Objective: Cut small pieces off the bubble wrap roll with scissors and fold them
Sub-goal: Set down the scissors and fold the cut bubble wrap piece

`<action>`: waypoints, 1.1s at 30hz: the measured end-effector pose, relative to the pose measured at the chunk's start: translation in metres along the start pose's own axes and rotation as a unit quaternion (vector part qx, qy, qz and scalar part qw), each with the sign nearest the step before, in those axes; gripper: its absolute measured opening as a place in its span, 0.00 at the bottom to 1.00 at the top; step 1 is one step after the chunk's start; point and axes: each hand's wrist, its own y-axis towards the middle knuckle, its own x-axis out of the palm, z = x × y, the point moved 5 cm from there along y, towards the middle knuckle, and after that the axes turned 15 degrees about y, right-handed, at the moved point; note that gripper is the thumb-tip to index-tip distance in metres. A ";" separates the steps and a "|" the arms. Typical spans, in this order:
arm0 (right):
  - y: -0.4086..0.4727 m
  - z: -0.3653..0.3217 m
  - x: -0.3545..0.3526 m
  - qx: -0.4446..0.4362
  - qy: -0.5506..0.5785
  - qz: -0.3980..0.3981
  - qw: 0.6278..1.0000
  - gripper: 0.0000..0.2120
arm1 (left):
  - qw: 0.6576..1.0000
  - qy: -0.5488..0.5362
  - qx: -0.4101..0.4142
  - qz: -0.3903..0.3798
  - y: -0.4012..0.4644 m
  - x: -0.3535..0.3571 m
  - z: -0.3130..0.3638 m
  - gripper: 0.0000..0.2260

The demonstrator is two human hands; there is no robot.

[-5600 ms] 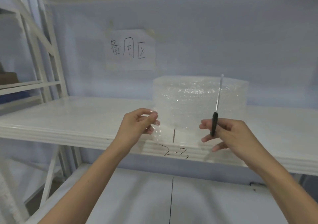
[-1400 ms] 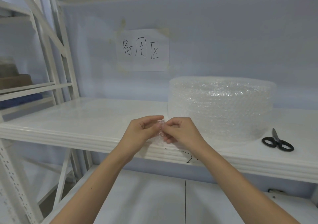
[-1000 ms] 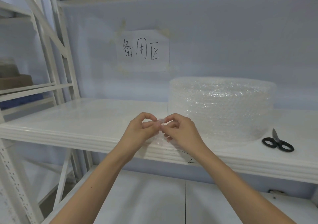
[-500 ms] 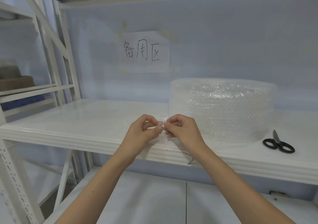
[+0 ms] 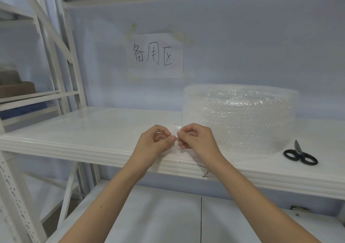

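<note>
A big clear bubble wrap roll (image 5: 240,117) stands upright on the white shelf (image 5: 97,130), right of centre. Black-handled scissors (image 5: 300,155) lie flat on the shelf to the right of the roll, blades pointing back. In front of the roll's left side, my left hand (image 5: 152,143) and my right hand (image 5: 197,140) meet fingertip to fingertip. Both pinch a small clear bubble wrap piece (image 5: 174,130) between thumbs and forefingers, just above the shelf's front edge. Most of the piece is hidden by my fingers.
A paper sign (image 5: 155,56) with handwriting is taped to the blue wall behind. A lower shelf (image 5: 168,214) lies beneath my forearms. White rack uprights (image 5: 61,56) stand at the left, with a brown box (image 5: 16,87) on the neighbouring rack.
The scissors left my right hand and now lie on the shelf right of the roll. Both hands have come together on the small piece, shifting only slightly in the last second.
</note>
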 end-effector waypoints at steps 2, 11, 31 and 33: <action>0.001 0.000 0.000 0.001 0.007 0.002 1.000 0.03 | 1.000 -0.010 -0.001 0.002 0.000 0.000 0.000 0.03; 0.002 0.001 0.001 0.003 0.024 -0.003 1.000 0.02 | 1.000 -0.005 -0.002 0.002 0.001 -0.001 0.000 0.02; 0.034 0.007 0.035 0.008 -0.005 -0.024 1.000 0.03 | 0.994 0.064 -0.072 0.060 0.004 -0.050 -0.012 0.05; 0.047 0.016 0.048 0.024 -0.028 -0.030 0.999 0.02 | 0.981 0.145 -0.078 0.098 0.010 -0.064 -0.016 0.03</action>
